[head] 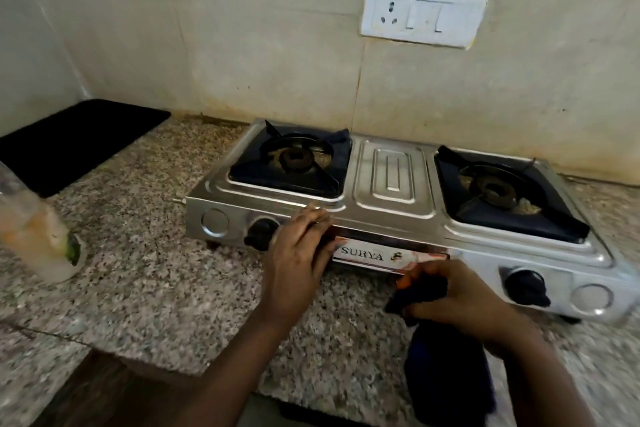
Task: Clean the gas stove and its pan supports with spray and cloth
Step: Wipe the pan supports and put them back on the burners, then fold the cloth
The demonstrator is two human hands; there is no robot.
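A two-burner steel gas stove (394, 180) stands on the granite counter, with a black pan support over the left burner (294, 158) and another over the right burner (498, 191). My left hand (299, 253) rests with fairly straight fingers on the stove's front edge, just right of the left black knob (259, 232). My right hand (460, 295) grips a dark blue cloth (446, 367) against the stove's front panel, below the nameplate; the cloth's tail hangs down toward the counter edge. A clear spray bottle (38, 236) stands blurred at the far left.
A black mat or tray (79, 139) lies at the back left by the wall corner. A white switch and socket plate (424, 14) is on the tiled wall behind. The right knob (526, 288) is beside my right hand. The counter's front edge (104, 347) runs below.
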